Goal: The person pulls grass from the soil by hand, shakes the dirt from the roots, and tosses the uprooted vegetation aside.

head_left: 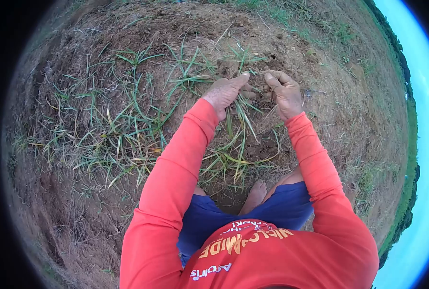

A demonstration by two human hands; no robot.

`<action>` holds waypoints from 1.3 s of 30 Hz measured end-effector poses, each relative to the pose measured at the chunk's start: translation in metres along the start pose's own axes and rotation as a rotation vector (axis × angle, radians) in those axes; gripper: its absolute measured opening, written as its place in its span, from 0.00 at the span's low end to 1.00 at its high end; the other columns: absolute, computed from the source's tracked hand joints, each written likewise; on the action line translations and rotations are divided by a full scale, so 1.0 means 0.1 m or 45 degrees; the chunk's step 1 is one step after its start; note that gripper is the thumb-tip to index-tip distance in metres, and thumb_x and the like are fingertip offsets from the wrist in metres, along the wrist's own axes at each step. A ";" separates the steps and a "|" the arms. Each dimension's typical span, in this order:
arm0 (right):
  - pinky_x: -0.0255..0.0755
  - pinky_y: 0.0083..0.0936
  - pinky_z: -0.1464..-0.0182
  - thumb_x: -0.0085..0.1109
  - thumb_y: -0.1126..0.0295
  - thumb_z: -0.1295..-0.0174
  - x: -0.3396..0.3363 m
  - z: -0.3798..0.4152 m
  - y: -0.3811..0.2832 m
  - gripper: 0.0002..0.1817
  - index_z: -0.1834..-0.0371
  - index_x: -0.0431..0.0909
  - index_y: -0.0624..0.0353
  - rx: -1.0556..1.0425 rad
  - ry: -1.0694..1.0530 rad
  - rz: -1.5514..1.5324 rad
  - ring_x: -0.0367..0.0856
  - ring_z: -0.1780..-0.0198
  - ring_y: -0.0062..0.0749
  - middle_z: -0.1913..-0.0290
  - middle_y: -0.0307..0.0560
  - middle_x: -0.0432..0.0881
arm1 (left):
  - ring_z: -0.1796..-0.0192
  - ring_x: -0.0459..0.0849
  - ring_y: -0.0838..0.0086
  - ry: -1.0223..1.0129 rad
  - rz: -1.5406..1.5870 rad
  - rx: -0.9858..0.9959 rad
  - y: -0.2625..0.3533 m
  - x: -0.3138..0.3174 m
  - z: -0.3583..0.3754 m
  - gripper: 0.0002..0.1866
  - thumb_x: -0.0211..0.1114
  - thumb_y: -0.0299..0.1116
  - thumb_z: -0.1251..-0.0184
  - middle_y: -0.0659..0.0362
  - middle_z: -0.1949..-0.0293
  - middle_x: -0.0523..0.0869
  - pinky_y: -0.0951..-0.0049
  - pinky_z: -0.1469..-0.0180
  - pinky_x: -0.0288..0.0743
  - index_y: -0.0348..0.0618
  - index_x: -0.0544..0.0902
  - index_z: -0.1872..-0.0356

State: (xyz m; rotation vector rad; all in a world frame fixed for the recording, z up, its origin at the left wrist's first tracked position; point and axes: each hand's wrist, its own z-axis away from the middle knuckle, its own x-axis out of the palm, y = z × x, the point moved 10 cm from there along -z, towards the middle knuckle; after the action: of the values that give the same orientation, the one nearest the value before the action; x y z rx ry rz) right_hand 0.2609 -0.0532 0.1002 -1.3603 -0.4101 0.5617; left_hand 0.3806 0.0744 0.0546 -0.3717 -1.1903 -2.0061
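My left hand [225,92] is closed around a tuft of long-bladed grass [243,115]; green blades hang out below the fingers toward my body. Its thumb points right, toward my right hand [285,95]. That hand is a short gap away, thumb and fingers pressed together in a pinch. A thin pale strand seems to run between the two hands, but what the right fingertips hold is too small to make out. Close to the left hand, another grass clump [188,74] grows from the soil. More blades [236,156] lie below, in front of my feet.
Grass plants [123,130] spread thickly over the ground on the left. Dry brown soil [349,125] with short straw-like growth covers the right. My bare foot [255,195] rests just below the work spot. A line of greenery [407,212] edges the field at far right.
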 end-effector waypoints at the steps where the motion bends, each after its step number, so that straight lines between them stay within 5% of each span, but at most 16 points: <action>1: 0.77 0.22 0.57 0.68 0.66 0.29 0.28 0.12 -0.10 0.11 0.51 0.88 0.61 -0.205 -0.107 0.201 0.83 0.59 0.21 0.59 0.36 0.87 | 0.66 0.84 0.71 0.029 0.150 0.089 -0.03 -0.01 -0.10 0.19 0.67 0.43 0.26 0.52 0.58 0.90 0.65 0.62 0.82 0.33 0.86 0.54; 3: 0.79 0.28 0.50 0.67 0.68 0.30 0.65 0.30 -0.21 0.10 0.53 0.89 0.63 -0.478 -0.229 0.446 0.86 0.55 0.29 0.57 0.42 0.88 | 0.65 0.85 0.70 0.076 0.451 0.254 -0.03 -0.02 -0.24 0.15 0.68 0.38 0.26 0.52 0.61 0.88 0.63 0.60 0.83 0.33 0.85 0.54; 8: 0.80 0.36 0.42 0.63 0.69 0.33 0.69 -0.05 -0.25 0.10 0.55 0.89 0.61 -0.699 -0.178 1.029 0.88 0.48 0.48 0.51 0.54 0.89 | 0.72 0.81 0.74 0.475 0.100 0.522 0.80 -0.70 0.23 0.12 0.67 0.36 0.25 0.63 0.74 0.78 0.69 0.68 0.79 0.35 0.85 0.56; 9: 0.80 0.42 0.40 0.59 0.70 0.34 0.72 -0.26 -0.16 0.15 0.46 0.86 0.60 -0.718 -0.234 1.348 0.86 0.43 0.55 0.42 0.57 0.85 | 0.73 0.80 0.76 0.483 0.069 0.580 0.96 -0.73 0.38 0.12 0.67 0.36 0.25 0.64 0.74 0.77 0.70 0.69 0.78 0.36 0.85 0.56; 12: 0.79 0.47 0.40 0.55 0.73 0.33 0.90 -0.78 0.04 0.21 0.36 0.79 0.59 -0.998 -0.418 1.567 0.85 0.42 0.59 0.38 0.59 0.81 | 0.74 0.77 0.79 0.514 0.016 0.721 1.23 -0.81 0.74 0.13 0.68 0.37 0.24 0.66 0.75 0.76 0.73 0.71 0.75 0.35 0.85 0.55; 15: 0.79 0.50 0.42 0.53 0.73 0.33 0.80 -1.36 0.41 0.24 0.32 0.73 0.60 -0.631 -0.479 1.961 0.83 0.41 0.66 0.33 0.64 0.76 | 0.75 0.76 0.80 0.546 -0.012 0.783 1.29 -0.92 0.90 0.15 0.68 0.39 0.24 0.68 0.75 0.76 0.75 0.72 0.74 0.35 0.86 0.54; 18: 0.79 0.53 0.42 0.54 0.72 0.32 0.78 -1.52 0.51 0.22 0.35 0.72 0.62 -0.542 -0.646 2.072 0.82 0.41 0.70 0.34 0.68 0.76 | 0.75 0.76 0.80 0.553 -0.145 0.818 1.36 -0.93 0.94 0.15 0.68 0.40 0.24 0.67 0.75 0.76 0.74 0.72 0.74 0.35 0.87 0.55; 22: 0.80 0.52 0.46 0.59 0.68 0.33 0.81 -1.51 0.42 0.15 0.47 0.81 0.64 -0.478 -0.730 2.135 0.87 0.48 0.63 0.53 0.69 0.86 | 0.75 0.76 0.79 0.549 -0.199 0.787 1.36 -0.95 0.87 0.16 0.68 0.40 0.25 0.66 0.76 0.77 0.74 0.71 0.73 0.34 0.88 0.55; 25: 0.81 0.52 0.51 0.60 0.66 0.35 0.87 -1.49 0.32 0.12 0.56 0.85 0.64 -0.748 -0.651 1.964 0.88 0.54 0.62 0.61 0.68 0.87 | 0.76 0.76 0.79 0.564 -0.244 0.762 1.34 -0.94 0.86 0.16 0.68 0.41 0.25 0.66 0.76 0.77 0.73 0.71 0.72 0.33 0.88 0.56; 33: 0.81 0.53 0.53 0.60 0.66 0.37 0.84 -1.40 0.24 0.12 0.62 0.86 0.64 -0.671 -0.522 2.065 0.88 0.57 0.63 0.63 0.68 0.87 | 0.76 0.76 0.77 0.610 -0.312 0.792 1.37 -1.04 0.85 0.19 0.68 0.44 0.26 0.65 0.77 0.77 0.71 0.71 0.70 0.32 0.88 0.56; 36: 0.81 0.52 0.51 0.60 0.65 0.36 0.78 -1.31 0.18 0.12 0.62 0.87 0.62 -0.657 -0.472 2.061 0.88 0.56 0.62 0.62 0.68 0.87 | 0.76 0.72 0.74 0.640 -0.218 0.805 1.34 -1.11 0.84 0.23 0.73 0.48 0.38 0.61 0.80 0.78 0.65 0.69 0.66 0.32 0.89 0.73; 39: 0.81 0.52 0.50 0.60 0.63 0.35 0.67 -1.29 -0.03 0.12 0.62 0.87 0.60 -0.716 -0.417 2.027 0.88 0.55 0.61 0.61 0.65 0.88 | 0.76 0.73 0.74 0.643 -0.267 0.801 1.33 -1.19 0.75 0.23 0.73 0.48 0.38 0.61 0.81 0.78 0.66 0.69 0.67 0.32 0.89 0.74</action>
State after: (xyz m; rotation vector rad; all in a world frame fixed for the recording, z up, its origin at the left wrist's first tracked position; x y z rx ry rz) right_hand 0.3900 -0.1164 0.0775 -1.9780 0.4216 2.0987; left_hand 0.5482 0.1558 0.1066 0.5582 -1.4693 -1.6254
